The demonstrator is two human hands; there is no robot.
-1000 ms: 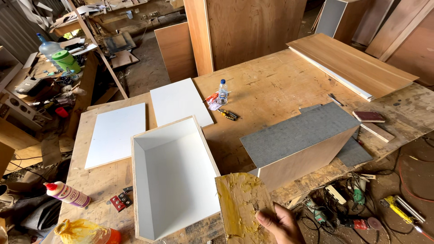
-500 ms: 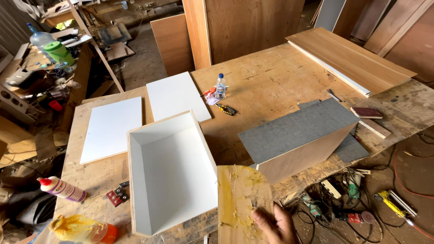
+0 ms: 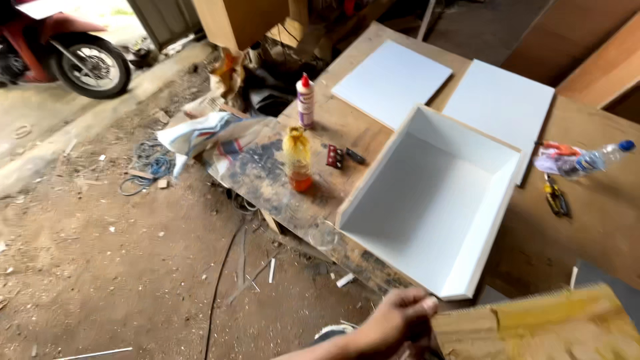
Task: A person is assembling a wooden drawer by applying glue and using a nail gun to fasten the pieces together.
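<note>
My left hand comes in from the bottom edge, fingers curled on the left edge of a wooden board smeared with yellow glue. The board lies low at the bottom right, just in front of an open white box that sits on the plywood workbench. My right hand is out of view.
Two white panels lie beyond the box. Left of it stand a white glue bottle with a red cap and a bottle of orange liquid. A plastic water bottle and yellow-handled pliers lie on the right. Dirt floor, cables and a motorbike wheel are on the left.
The view has swung sharply to the left, onto the bench's end and the dirt floor. The hand, open beside the glued board before, now grips its edge.
</note>
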